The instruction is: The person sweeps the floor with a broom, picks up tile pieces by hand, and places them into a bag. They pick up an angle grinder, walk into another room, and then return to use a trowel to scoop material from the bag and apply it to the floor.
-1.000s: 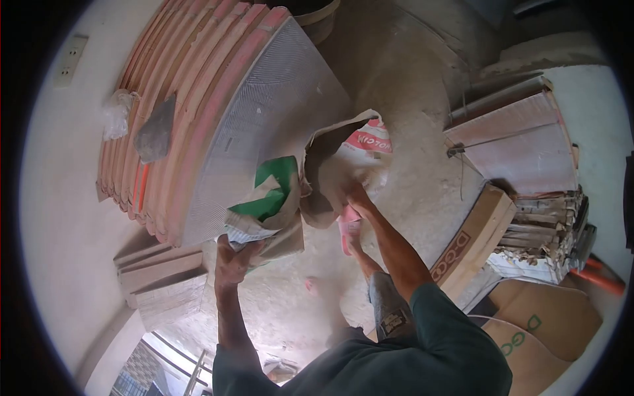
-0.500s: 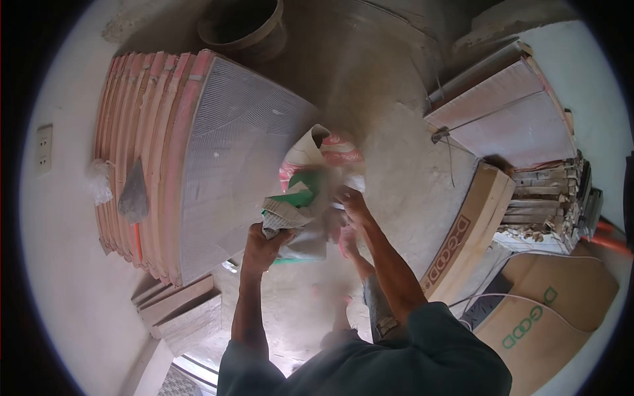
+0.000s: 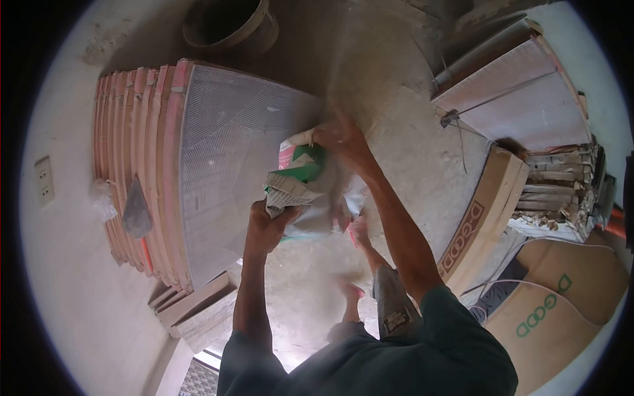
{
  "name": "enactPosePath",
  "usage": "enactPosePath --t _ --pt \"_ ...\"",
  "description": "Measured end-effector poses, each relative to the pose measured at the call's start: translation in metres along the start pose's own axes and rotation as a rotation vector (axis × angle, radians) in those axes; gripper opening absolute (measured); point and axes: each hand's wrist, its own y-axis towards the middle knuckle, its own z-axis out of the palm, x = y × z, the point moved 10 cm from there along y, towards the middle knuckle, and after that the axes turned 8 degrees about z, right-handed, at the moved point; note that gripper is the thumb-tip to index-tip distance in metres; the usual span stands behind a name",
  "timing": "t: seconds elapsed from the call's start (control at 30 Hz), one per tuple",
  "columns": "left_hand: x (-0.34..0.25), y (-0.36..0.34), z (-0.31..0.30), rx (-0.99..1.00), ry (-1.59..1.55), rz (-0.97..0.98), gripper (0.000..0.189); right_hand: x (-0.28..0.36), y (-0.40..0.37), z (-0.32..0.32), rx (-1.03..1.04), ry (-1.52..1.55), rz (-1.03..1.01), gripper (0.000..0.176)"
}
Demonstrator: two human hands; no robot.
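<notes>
Closing around the bunched, finely printed corner of the green-and-white bag (image 3: 310, 214), whose small text is too blurred to read, the left hand (image 3: 267, 228) holds it above the floor (image 3: 416, 165), while the right hand (image 3: 340, 142) is blurred at the bag's rolled upper edge, its grip impossible to tell. Green "D-GOOD" marks the cardboard sheet (image 3: 561, 330) at lower right, and brown "D-GOOD" the long carton (image 3: 492, 204) beyond; a trowel (image 3: 137, 214) lies against the slab stack (image 3: 158, 171), with a bucket (image 3: 261, 36) farther off.
</notes>
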Motion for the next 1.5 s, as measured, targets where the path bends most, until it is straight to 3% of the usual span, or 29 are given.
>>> enactPosePath --t 0.03,0.13,0.23,0.33,0.43,0.53,0.57,0.63,0.67,0.7,0.8,0.83,0.9,1.0,1.1,1.13,1.17,1.2,1.27,1.33,1.4,1.43,1.47,1.5 --pt "0.000 0.005 0.000 -0.015 0.013 0.026 0.023 -0.011 0.007 0.014 0.222 0.062 0.099 0.035" --pt "-0.012 0.015 0.015 0.012 -0.033 0.043 0.022 -0.035 0.008 0.008 0.088 -0.347 -0.138 0.022" --pt "0.022 0.028 0.018 0.065 -0.077 -0.066 0.026 -0.071 -0.022 -0.033 -0.240 -0.308 -0.133 0.021" --pt "0.086 0.050 0.029 0.162 -0.134 -0.211 0.034 -0.121 -0.037 -0.032 -0.112 -0.294 0.015 0.025" --pt "0.121 0.059 0.027 0.037 -0.155 -0.194 0.045 -0.077 -0.052 -0.029 -0.190 -0.460 -0.072 0.035" --pt "0.089 0.053 0.001 -0.324 0.390 -0.057 0.054 0.010 -0.091 0.021 -0.037 -0.542 -0.372 0.048" --pt "0.072 0.046 -0.006 -0.509 0.608 0.215 0.050 0.000 -0.103 0.041 0.022 -0.736 -0.360 0.052" --pt "0.082 0.038 -0.002 -0.604 0.859 0.234 0.042 -0.038 -0.119 0.086 0.143 -1.114 -0.361 0.060" --pt "0.080 0.034 -0.003 -0.654 0.988 0.240 0.038 -0.050 -0.117 0.095 0.177 -1.141 -0.351 0.062" --pt "0.105 0.045 0.004 -0.411 0.956 0.140 0.028 -0.064 -0.112 0.094 0.212 -1.173 -0.339 0.064" --pt "0.141 0.056 0.009 -0.093 1.043 0.215 0.028 -0.093 -0.103 0.107 0.269 -1.324 -0.316 0.066" --pt "0.131 0.045 -0.001 -0.180 1.025 0.251 0.030 -0.097 -0.095 0.114 0.273 -1.338 -0.325 0.064" --pt "0.109 -0.004 -0.015 -0.322 0.985 0.299 0.033 -0.109 -0.105 0.121 0.294 -1.409 -0.289 0.063" --pt "0.160 -0.117 -0.028 -0.388 0.870 0.166 0.037 -0.080 -0.106 0.140 0.218 -1.495 -0.343 0.064" --pt "0.291 -0.272 -0.033 -0.118 0.505 -0.295 0.037 -0.059 -0.148 0.141 0.113 -1.476 -0.446 0.059" --pt "0.338 -0.320 -0.030 0.053 0.499 -0.166 0.038 -0.044 -0.164 0.140 0.068 -1.471 -0.450 0.058" --pt "0.426 -0.374 -0.035 0.038 0.518 -0.189 0.037 -0.028 -0.181 0.140 0.025 -1.464 -0.458 0.056" --pt "0.408 -0.433 -0.056 0.068 0.426 -0.343 0.039 -0.024 -0.204 0.141 0.029 -1.508 -0.430 0.055" --pt "0.449 -0.559 -0.109 -0.144 0.517 -0.487 0.042 -0.020 -0.249 0.158 0.070 -1.583 -0.393 0.053" --pt "0.462 -0.662 -0.165 -0.357 0.548 -0.530 0.035 -0.024 -0.271 0.189 0.256 -1.324 -0.231 0.044" --pt "0.494 -0.755 -0.216 -0.582 0.364 -0.491 0.027 -0.011 -0.283 0.250 0.290 -1.086 -0.357 0.036" --pt "0.470 -0.799 -0.235 -0.734 0.095 -0.682 0.027 0.001 -0.289 0.278 0.304 -0.968 -0.409 0.033" --pt "0.489 -0.834 -0.258 -0.840 0.121 -0.524 0.024 0.018 -0.291 0.312 0.308 -0.797 -0.402 0.030" --pt "0.480 -0.865 -0.272 -0.952 0.099 -0.627 0.024 0.034 -0.291 0.348 0.311 -0.631 -0.386 0.028"
